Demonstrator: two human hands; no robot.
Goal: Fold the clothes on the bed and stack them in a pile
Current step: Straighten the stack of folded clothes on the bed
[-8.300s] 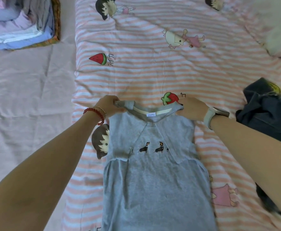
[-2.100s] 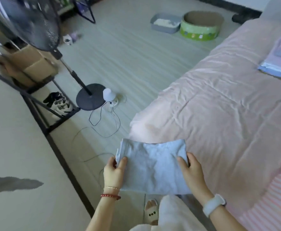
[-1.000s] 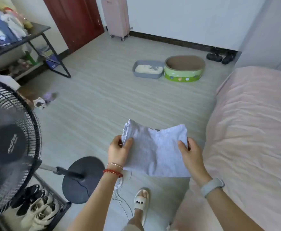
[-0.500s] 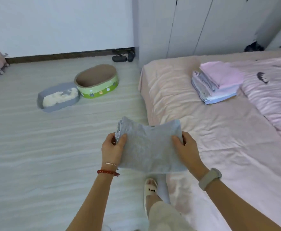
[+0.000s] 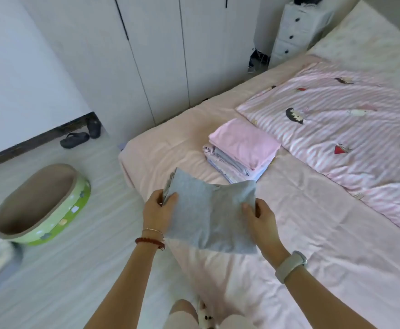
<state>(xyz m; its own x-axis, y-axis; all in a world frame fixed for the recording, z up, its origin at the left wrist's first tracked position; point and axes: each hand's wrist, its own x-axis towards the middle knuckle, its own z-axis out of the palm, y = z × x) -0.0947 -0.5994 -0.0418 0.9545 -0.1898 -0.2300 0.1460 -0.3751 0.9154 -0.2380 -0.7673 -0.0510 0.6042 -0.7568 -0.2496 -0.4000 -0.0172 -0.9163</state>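
A folded grey garment (image 5: 208, 214) hangs in the air above the near corner of the bed (image 5: 313, 233). My left hand (image 5: 157, 210) grips its left edge, thumb on top. My right hand (image 5: 263, 217) grips its right edge the same way. Just beyond the garment, a pile of folded clothes (image 5: 241, 150) with a pink piece on top lies on the pink sheet, near the bed's far left side.
A pink striped quilt (image 5: 336, 129) with cartoon prints covers the bed's right half. A green oval tub (image 5: 40, 205) sits on the floor to the left, dark slippers (image 5: 80, 136) by the wall. White wardrobe doors (image 5: 158, 55) and a small drawer unit (image 5: 294, 32) stand behind.
The view has swung right from the floor to the bed. Both hands have carried the folded grey garment closer to the pile, which now lies just beyond it.
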